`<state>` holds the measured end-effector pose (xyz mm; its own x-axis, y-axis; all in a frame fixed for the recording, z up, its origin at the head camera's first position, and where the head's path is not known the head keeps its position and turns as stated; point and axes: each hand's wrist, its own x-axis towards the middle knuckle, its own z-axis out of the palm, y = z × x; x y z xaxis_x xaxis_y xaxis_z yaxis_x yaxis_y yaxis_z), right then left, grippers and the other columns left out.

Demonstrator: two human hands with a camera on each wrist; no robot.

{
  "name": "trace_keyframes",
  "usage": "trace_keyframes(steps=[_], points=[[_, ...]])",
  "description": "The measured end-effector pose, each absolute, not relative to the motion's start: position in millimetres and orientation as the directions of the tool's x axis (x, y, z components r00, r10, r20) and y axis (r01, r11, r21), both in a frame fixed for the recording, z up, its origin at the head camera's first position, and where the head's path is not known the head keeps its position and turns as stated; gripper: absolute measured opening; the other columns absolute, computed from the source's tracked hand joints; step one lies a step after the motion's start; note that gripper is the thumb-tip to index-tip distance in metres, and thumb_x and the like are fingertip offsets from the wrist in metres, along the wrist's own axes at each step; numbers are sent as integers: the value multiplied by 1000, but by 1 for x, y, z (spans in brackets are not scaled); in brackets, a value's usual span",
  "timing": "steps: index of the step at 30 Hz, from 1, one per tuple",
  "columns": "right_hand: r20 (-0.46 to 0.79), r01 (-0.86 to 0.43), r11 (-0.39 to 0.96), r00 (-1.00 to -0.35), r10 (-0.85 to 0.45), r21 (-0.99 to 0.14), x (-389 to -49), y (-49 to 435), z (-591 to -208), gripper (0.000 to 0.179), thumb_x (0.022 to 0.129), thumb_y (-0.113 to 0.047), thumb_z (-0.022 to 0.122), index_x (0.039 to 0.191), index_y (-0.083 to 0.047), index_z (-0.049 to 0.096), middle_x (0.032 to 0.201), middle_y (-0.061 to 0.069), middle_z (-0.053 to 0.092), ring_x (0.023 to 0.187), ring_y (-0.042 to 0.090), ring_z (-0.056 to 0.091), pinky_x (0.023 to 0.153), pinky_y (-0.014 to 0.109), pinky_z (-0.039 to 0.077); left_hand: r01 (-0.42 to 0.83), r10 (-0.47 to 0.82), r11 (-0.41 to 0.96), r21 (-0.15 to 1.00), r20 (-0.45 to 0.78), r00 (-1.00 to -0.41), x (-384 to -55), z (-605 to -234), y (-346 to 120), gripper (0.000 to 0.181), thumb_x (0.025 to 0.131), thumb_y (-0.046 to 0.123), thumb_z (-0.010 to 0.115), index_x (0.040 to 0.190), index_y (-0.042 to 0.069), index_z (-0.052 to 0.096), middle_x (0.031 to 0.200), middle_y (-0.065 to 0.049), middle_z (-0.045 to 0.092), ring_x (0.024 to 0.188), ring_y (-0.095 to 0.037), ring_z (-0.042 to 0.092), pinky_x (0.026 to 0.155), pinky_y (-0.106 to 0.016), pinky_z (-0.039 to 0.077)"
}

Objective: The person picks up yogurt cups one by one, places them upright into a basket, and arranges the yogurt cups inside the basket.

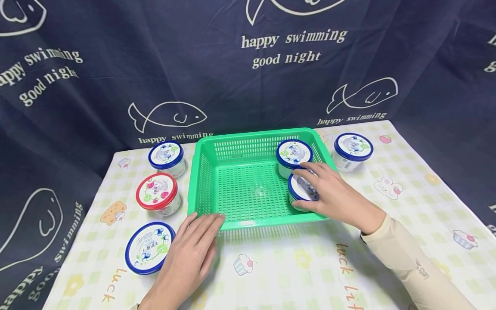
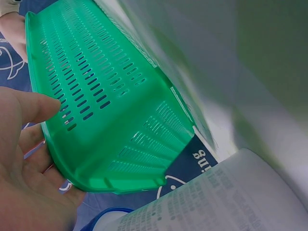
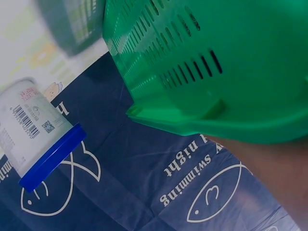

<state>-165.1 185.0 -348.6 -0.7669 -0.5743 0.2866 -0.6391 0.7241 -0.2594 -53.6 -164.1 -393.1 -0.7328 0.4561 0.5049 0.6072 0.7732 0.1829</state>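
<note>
Green basket: we see a rectangular green plastic basket with slotted walls (image 1: 240,185) against the middle of the worktop's rear edge.
Right hand: the right hand (image 1: 335,193) reaches over the basket's right wall, its fingers and thumb grasping a held white tub with a round blue lid (image 1: 304,187).
Held tub: we find it inside the basket by the front right corner, lid upward; we cannot tell whether its base touches the floor.
Tub behind it: a second blue-lidded white tub (image 1: 293,153) stands upright towards the basket's rear right corner.
Left hand: the left hand (image 1: 190,254) is at the basket's front left corner, fingers over the rim and thumb outside, grasping the edge.
Left row: between the basket and the worktop's left edge we count three upright tubs: a rear blue-lidded tub (image 1: 165,156) near the rear left corner, a red-lidded white tub (image 1: 156,193) in the middle, and a front blue-lidded tub (image 1: 149,247) just beside the left hand.
Right side: an outer blue-lidded tub (image 1: 353,148) stands outside the basket, near the worktop's rear right corner.
Cloths: we see pale green checks covering the worktop (image 1: 279,262) and a dark blue fish-print curtain (image 1: 240,90) behind.
</note>
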Motion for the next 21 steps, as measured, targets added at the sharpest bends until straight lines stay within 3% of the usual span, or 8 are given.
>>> trace_keyframes(steps=[21], points=[[262, -635, 724, -772, -579, -269, -169, 184, -349, 73, 73, -46, 86, 132, -9, 60, 135, 22, 54, 126, 41, 48, 107, 60, 36, 612, 456, 769, 182, 515, -726, -54, -393, -164, 44, 101, 19, 39, 139, 8, 57, 136, -8, 60, 129, -26, 52, 118, -47, 26]])
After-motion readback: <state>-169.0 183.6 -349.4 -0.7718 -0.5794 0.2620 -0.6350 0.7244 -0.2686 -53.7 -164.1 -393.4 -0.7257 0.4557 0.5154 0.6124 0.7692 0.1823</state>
